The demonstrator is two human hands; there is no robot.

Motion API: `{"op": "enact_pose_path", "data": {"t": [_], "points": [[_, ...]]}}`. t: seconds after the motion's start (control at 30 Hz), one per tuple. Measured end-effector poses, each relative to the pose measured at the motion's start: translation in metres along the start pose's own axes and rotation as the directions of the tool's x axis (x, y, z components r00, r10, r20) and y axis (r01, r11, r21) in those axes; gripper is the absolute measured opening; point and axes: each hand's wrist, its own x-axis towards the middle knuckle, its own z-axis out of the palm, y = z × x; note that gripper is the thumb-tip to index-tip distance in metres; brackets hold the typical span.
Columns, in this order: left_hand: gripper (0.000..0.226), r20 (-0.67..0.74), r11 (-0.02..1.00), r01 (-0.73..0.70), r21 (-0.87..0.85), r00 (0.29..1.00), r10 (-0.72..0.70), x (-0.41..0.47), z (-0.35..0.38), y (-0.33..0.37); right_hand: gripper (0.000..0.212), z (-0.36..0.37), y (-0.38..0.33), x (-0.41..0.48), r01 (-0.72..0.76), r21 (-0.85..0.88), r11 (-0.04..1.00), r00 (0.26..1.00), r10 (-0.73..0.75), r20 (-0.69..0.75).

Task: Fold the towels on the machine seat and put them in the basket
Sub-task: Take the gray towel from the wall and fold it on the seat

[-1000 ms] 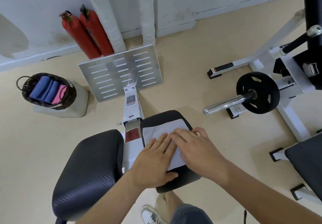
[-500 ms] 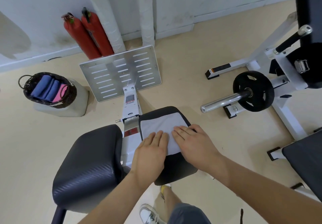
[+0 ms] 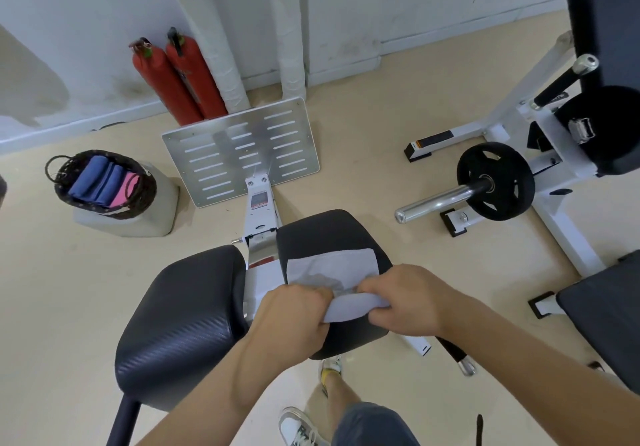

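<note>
A white towel [image 3: 332, 267] lies on the right black seat pad [image 3: 329, 230] of the machine. My left hand [image 3: 294, 314] and my right hand [image 3: 408, 298] each grip the towel's near edge, which is lifted off the pad and curls toward the far side. The far half of the towel still lies flat. A dark woven basket [image 3: 138, 199] sits on a pale block at the left, holding folded blue and pink towels [image 3: 100, 182].
A second black pad [image 3: 183, 310] is left of the towel pad. A slotted metal footplate [image 3: 242, 151] stands ahead, two red extinguishers [image 3: 176, 78] behind it. A barbell plate [image 3: 495, 182] and white frame stand at the right. My shoe [image 3: 298, 428] is below.
Both hands slid back from lying flat on the towel to its near edge, curled around it and raised that edge off the pad.
</note>
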Motion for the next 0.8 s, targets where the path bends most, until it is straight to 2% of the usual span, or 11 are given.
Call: {"op": "enact_pose_path", "data": {"t": [0.13,0.2,0.27,0.33,0.4,0.43,0.57,0.67,0.73,0.8], "points": [[0.019,0.078,0.991,0.021,-0.131,0.997,-0.011,0.004,-0.018,-0.005,0.017,-0.009,0.001,0.002,-0.087,0.257,0.963,0.992,0.06,0.113],[0.007,0.138,0.96,0.111,-0.257,0.987,-0.077,0.01,-0.026,-0.012,0.026,-0.01,0.006,0.005,-0.111,0.366,0.924,0.991,0.077,0.107],[0.005,0.181,0.862,0.24,-0.447,0.968,-0.176,0.017,-0.029,-0.021,0.028,-0.009,0.011,0.009,-0.121,0.43,0.894,0.992,0.099,0.073],[0.002,0.222,0.698,0.375,-0.61,0.927,-0.304,0.019,-0.023,-0.029,0.025,-0.005,0.014,0.014,-0.144,0.429,0.891,0.989,0.143,0.036],[0.014,0.235,0.557,0.444,-0.702,0.882,-0.408,0.017,-0.013,-0.032,0.02,-0.001,0.015,0.017,-0.173,0.451,0.876,0.979,0.202,-0.016],[0.019,0.211,0.532,0.444,-0.721,0.872,-0.442,0.016,-0.009,-0.031,0.018,0.002,0.015,0.019,-0.186,0.472,0.862,0.971,0.234,-0.045],[0.03,0.052,0.578,0.384,-0.721,0.861,-0.506,0.014,-0.007,-0.019,0.012,0.007,0.014,0.027,-0.238,0.495,0.836,0.937,0.332,-0.11],[0.04,-0.072,0.682,0.367,-0.633,0.849,-0.524,0.02,-0.007,-0.012,0.013,0.003,0.013,0.034,-0.253,0.509,0.823,0.927,0.356,-0.115],[0.043,-0.159,0.791,0.419,-0.447,0.832,-0.531,0.024,-0.006,-0.01,0.014,0.0,0.012,0.038,-0.259,0.52,0.814,0.924,0.365,-0.112],[0.044,-0.299,0.905,0.403,-0.139,0.854,-0.426,0.03,-0.007,-0.008,0.016,-0.001,0.013,0.042,-0.271,0.514,0.814,0.921,0.375,-0.108]]}}
